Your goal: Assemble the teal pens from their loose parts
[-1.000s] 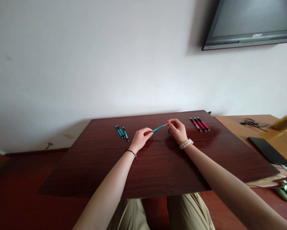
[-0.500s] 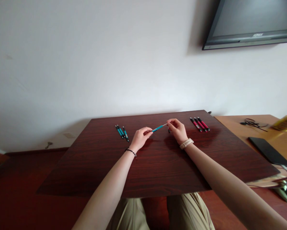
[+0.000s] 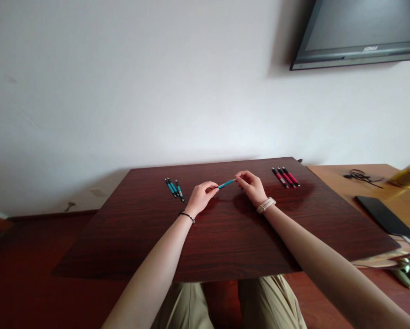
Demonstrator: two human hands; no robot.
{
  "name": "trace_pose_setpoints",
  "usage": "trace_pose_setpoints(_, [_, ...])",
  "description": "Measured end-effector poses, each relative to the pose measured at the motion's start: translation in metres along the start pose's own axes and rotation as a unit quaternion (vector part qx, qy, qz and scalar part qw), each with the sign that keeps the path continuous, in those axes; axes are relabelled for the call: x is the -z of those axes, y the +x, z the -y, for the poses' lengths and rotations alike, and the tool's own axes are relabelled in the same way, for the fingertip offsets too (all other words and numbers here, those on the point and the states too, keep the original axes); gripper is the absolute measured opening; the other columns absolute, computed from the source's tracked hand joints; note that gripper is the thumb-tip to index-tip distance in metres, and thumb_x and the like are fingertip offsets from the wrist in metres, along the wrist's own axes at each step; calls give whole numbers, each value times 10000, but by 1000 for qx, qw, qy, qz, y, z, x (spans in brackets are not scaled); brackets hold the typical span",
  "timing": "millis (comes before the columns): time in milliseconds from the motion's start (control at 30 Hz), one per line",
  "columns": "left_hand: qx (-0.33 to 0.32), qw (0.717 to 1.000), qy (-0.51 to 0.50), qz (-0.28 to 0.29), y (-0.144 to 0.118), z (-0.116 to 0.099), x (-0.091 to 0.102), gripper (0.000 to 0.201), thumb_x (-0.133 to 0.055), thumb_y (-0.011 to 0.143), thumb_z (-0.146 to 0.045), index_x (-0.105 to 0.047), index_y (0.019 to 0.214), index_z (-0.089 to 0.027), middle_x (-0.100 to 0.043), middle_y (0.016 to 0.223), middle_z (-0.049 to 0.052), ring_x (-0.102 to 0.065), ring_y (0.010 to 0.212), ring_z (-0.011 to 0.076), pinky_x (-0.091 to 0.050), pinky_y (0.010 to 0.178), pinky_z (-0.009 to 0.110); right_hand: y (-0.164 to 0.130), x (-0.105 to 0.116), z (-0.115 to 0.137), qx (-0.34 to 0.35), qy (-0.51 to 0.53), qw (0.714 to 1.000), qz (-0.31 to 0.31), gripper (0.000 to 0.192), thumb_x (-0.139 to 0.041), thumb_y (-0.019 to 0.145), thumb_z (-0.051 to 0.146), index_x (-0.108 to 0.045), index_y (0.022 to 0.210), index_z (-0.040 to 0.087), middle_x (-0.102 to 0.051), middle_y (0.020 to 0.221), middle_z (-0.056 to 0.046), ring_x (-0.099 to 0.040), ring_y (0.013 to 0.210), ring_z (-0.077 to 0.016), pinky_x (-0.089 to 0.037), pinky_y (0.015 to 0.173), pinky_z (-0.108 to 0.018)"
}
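White plain wall filling background, dark flat screen (image 3: 359, 32) getting cut off at top right. Dark glossy wood-grain desk (image 3: 225, 237) lying below. Left hand (image 3: 200, 198) pinching one end of slim teal pen (image 3: 226, 183), right hand (image 3: 253, 187) pinching other end, holding it above desk centre. Teal pens (image 3: 173, 188) lying left, red pens (image 3: 286, 177) right; details too small.

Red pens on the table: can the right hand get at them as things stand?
Probably yes. The red pens lie in the open on the table, just beside the right hand, nothing between. But both hands pinch a teal pen, so the right must let go first.
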State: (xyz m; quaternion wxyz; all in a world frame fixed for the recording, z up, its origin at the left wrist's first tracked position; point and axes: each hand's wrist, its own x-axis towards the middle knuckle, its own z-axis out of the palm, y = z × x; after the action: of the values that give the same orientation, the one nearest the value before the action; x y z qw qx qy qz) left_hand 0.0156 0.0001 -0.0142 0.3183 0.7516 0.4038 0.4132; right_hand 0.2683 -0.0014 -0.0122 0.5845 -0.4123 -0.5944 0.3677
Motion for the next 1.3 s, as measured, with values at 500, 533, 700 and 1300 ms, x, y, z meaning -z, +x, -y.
trace_pose_setpoints(500, [19, 999, -16, -19, 0, -3, 0, 234, -692, 945, -392, -773, 1060, -205, -800, 1012, 71, -757, 914, 228, -599, 800, 310, 5, 3, -9, -12, 30, 996, -80, 358, -740, 894, 568, -714, 981, 222, -689, 841, -28, -614, 703, -162, -512, 628, -291])
trace_pose_setpoints(533, [20, 1000, -17, -17, 0, -2, 0, 237, -691, 945, -394, -772, 1062, -205, -800, 1016, 73, -757, 920, 230, -599, 801, 310, 5, 3, -9, -10, 28, 997, -75, 362, -739, 895, 573, -715, 983, 223, -695, 847, -31, -616, 706, -163, -514, 629, -291])
trace_pose_setpoints(700, [13, 1000, -14, -12, 0, -1, 0, 234, -688, 953, -406, -774, 1055, -214, -802, 1022, 66, -760, 911, 224, -597, 794, 303, 4, 1, -8, 4, 18, 998, -57, 373, -718, 915, 584, -714, 1013, 225, -704, 866, -39, -607, 705, -171, -505, 612, -295])
trace_pose_setpoints(1300, [3, 1000, 1, -5, 0, -2, 1, 222, -680, 968, -382, -778, 1058, -205, -805, 1045, 70, -760, 891, 214, -594, 829, 307, 0, -1, -1, 11, -22, 1000, 2, 349, -701, 940, 561, -731, 1012, 220, -726, 878, -46, -630, 745, -185, -521, 665, -315])
